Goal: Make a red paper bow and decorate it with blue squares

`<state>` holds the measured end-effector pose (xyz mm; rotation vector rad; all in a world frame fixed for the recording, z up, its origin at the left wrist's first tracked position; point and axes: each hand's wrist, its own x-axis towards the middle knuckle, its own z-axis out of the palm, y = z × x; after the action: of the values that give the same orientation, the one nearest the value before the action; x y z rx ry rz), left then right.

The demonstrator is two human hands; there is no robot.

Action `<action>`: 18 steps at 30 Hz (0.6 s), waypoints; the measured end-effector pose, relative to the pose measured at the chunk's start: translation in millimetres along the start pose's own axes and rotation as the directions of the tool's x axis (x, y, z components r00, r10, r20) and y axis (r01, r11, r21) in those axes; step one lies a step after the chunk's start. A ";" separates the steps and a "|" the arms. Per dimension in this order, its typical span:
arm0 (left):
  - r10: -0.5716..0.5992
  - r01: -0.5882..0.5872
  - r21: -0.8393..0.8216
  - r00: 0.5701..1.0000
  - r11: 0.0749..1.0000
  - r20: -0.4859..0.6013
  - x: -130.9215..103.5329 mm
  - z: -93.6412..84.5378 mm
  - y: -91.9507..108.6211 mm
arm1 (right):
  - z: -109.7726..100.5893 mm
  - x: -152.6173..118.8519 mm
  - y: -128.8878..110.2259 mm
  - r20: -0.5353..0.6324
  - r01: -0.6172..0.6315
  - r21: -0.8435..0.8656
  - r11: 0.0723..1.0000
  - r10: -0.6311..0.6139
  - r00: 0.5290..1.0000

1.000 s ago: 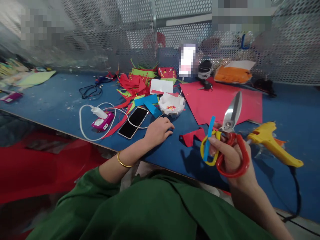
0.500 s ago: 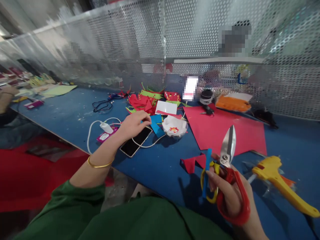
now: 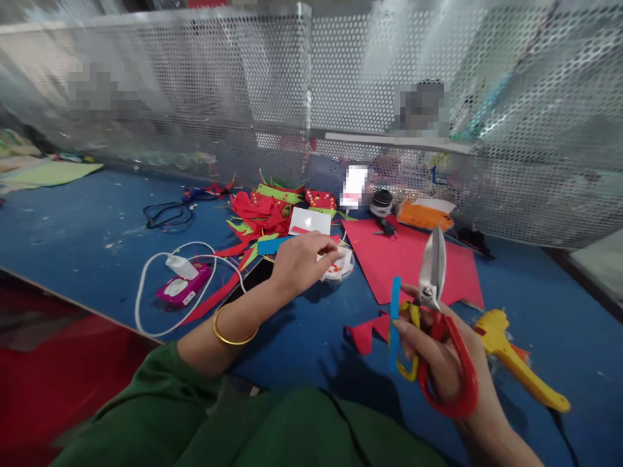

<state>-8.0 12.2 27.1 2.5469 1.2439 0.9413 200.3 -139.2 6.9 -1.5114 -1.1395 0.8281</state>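
My left hand (image 3: 304, 263) is over the near left side of a small white dish (image 3: 341, 264) with red and yellow bits; its fingers are bent together, and what they hold, if anything, is hidden. A blue strip (image 3: 273, 246) lies behind its wrist. My right hand (image 3: 438, 350) holds red-handled scissors (image 3: 432, 266), blades pointing up and closed, along with a narrow blue strip (image 3: 394, 324) and a yellow-handled tool (image 3: 413, 370). Red folded paper (image 3: 363, 336) lies beside the right hand's fingers.
Red and green scraps (image 3: 263, 211) are piled by the mesh screen (image 3: 272, 84). A red sheet (image 3: 413, 253) lies behind the scissors. A yellow glue gun (image 3: 516, 363) is at right. At left are a purple socket block (image 3: 187, 283) with a white cable and a dark phone (image 3: 250, 280).
My left hand has moved right, from above the phone to the white dish. The view has turned rightward. My right hand still holds the scissors and blue strip.
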 end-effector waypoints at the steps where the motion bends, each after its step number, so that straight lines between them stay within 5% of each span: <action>1: 0.048 -0.051 0.040 0.996 0.998 0.070 -1.8 3.4 -0.6 | 1.8 4.2 -6.4 0.003 0.012 -0.009 1.000 -0.012 1.000; 6: 0.203 -0.297 0.243 0.916 0.923 0.345 -5.9 25.5 -20.4 | 13.4 21.0 -13.7 -0.007 0.016 0.020 1.000 -0.015 1.000; 12: 0.277 -0.400 0.283 0.879 0.872 0.389 -9.1 43.8 -27.0 | 17.2 27.0 13.0 -0.001 -0.088 0.094 0.992 0.089 0.996; 18: 0.252 -0.389 0.265 0.865 0.882 0.433 -7.8 44.3 -31.4 | 12.9 28.7 19.6 -0.017 -0.106 0.089 0.990 0.108 0.994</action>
<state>-5.7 32.2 -23.9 3.0847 0.9407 0.2317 202.2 -108.3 -13.7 -1.5149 -0.9998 0.9207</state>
